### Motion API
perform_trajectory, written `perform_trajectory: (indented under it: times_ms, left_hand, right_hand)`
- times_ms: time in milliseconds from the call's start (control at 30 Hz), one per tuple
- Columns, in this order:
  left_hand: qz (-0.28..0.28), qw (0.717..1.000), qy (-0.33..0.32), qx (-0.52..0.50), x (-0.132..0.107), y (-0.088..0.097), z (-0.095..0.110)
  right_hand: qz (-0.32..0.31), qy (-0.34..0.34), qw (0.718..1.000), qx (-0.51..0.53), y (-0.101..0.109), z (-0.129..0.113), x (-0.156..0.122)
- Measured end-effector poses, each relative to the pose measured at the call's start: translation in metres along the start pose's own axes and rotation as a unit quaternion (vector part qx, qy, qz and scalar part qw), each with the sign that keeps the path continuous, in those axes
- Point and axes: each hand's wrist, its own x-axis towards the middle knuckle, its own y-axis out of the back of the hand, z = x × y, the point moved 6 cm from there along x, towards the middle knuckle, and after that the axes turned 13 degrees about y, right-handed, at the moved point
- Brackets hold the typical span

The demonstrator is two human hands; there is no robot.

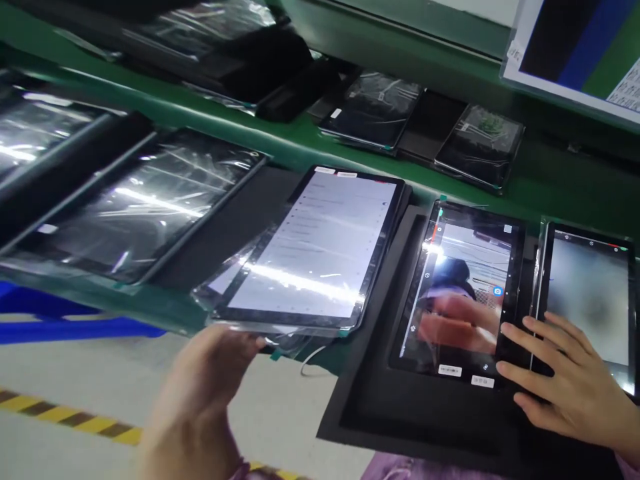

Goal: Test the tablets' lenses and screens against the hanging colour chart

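Note:
My left hand (200,393) grips the near edge of a lit tablet (320,247) with a pale screen and a loose plastic film, holding it partly off the green bench. My right hand (560,380) lies flat with fingers spread, its fingertips on the right edge of a second tablet (460,287) that shows a camera picture. That tablet rests on a black foam tray (380,400). A third lit tablet (590,293) with a grey screen sits just right of it, partly under my right hand.
Several dark tablets (145,207) wrapped in shiny film lie on the green bench (550,180) at left and along the back. A monitor (575,47) stands at the top right. Below the bench are a pale floor and a yellow-black stripe (70,417).

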Motion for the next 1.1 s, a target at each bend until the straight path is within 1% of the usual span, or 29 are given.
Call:
perform_trajectory:
  times_ms: [67,133,167,233,267,333,400,467,567,667,733,833,900,1000,1100]
  left_hand:
    - [0.006,0.996,0.073,-0.046,-0.001,0.011,-0.006]
    - [0.016,0.991,0.112,-0.064,-0.010,0.025,-0.004]
    - [0.024,0.991,0.115,-0.072,-0.017,0.033,0.001]
    - [0.050,0.991,0.092,-0.086,-0.034,0.049,0.016]
    - [0.068,0.990,0.074,-0.095,-0.043,0.055,0.024]
    - [0.099,0.988,0.026,-0.112,-0.061,0.061,0.042]
    - [0.116,0.987,-0.028,-0.107,-0.077,0.058,0.056]
    - [0.104,0.990,-0.062,-0.077,-0.089,0.048,0.064]
    - [0.042,0.996,-0.074,0.011,-0.101,0.029,0.065]
    - [-0.009,0.990,-0.098,0.105,-0.107,0.017,0.065]
    - [-0.018,0.981,-0.123,0.147,-0.110,0.013,0.067]
    - [-0.013,0.971,-0.155,0.183,-0.112,0.009,0.069]
    - [-0.012,0.964,-0.174,0.200,-0.113,0.007,0.067]
    - [-0.032,0.954,-0.190,0.229,-0.110,0.004,0.057]
    - [-0.053,0.945,-0.151,0.285,-0.101,0.003,0.040]
  right_hand:
    - [0.000,0.012,1.000,0.012,-0.005,-0.003,0.002]
    - [-0.001,0.021,1.000,0.022,-0.010,-0.007,0.001]
    - [-0.004,0.022,0.999,0.025,-0.012,-0.008,0.000]
    - [-0.003,0.021,0.999,0.031,-0.016,-0.009,-0.004]
    - [-0.003,0.020,0.999,0.033,-0.018,-0.009,-0.005]
    - [-0.007,0.021,0.999,0.037,-0.021,-0.008,-0.008]
    - [-0.007,0.025,0.999,0.039,-0.023,-0.008,-0.009]
    - [0.003,0.030,0.999,0.039,-0.021,-0.009,-0.008]
    - [0.034,0.029,0.998,0.036,-0.014,-0.011,-0.008]
    - [0.047,0.015,0.998,0.033,-0.009,-0.011,-0.010]
    - [0.048,0.020,0.998,0.030,-0.008,-0.012,-0.010]
    - [0.047,0.037,0.998,0.021,-0.007,-0.012,-0.010]
    - [0.048,0.040,0.998,0.012,-0.006,-0.011,-0.010]
    - [0.056,0.037,0.998,0.003,-0.004,-0.009,-0.010]
    - [0.062,0.032,0.998,0.005,-0.003,-0.009,-0.011]
